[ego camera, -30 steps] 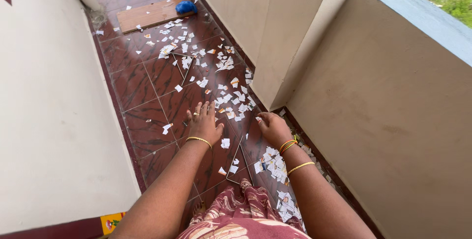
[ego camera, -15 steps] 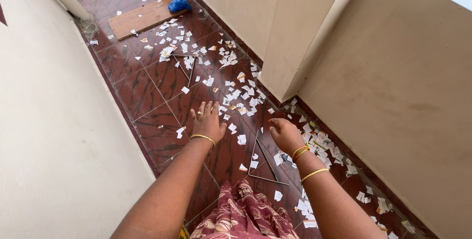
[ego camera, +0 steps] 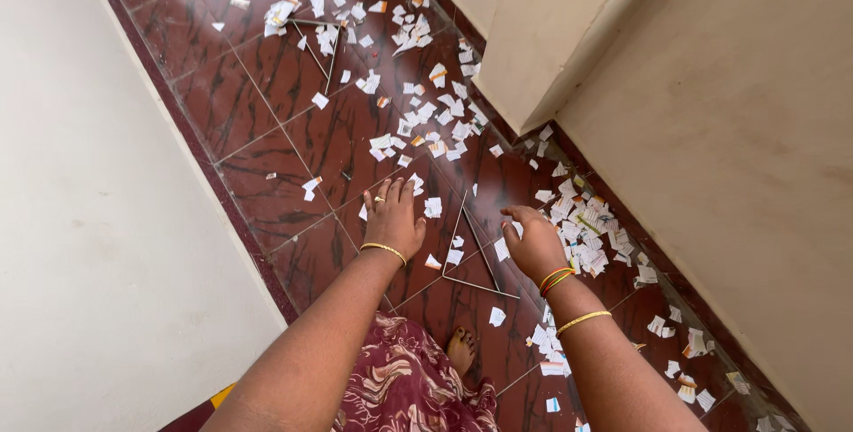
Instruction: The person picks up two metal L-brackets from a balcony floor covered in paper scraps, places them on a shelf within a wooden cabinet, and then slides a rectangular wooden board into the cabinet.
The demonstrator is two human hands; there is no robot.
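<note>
Both of my arms reach down toward a dark red tiled floor (ego camera: 267, 103) strewn with small torn paper scraps (ego camera: 426, 121). My left hand (ego camera: 391, 217) is spread flat, fingers apart, holding nothing, with a ring and a gold bangle at the wrist; a white scrap (ego camera: 433, 207) lies just to its right. My right hand (ego camera: 531, 241) has its fingers loosely curled and pointing down, with nothing visibly held, beside a dense cluster of scraps (ego camera: 586, 232) along the wall. Bangles ring the right wrist.
A thin triangular wire outline (ego camera: 475, 259) lies on the floor between my hands; another (ego camera: 320, 41) lies farther off. A white wall (ego camera: 89, 219) bounds the left, a beige wall and pillar (ego camera: 569, 32) the right. My bare foot (ego camera: 460, 349) and patterned skirt (ego camera: 400, 388) are below.
The view has tilted down and closer to the floor. Both hands have stayed low over the scraps, the right one shifting toward the cluster by the wall.
</note>
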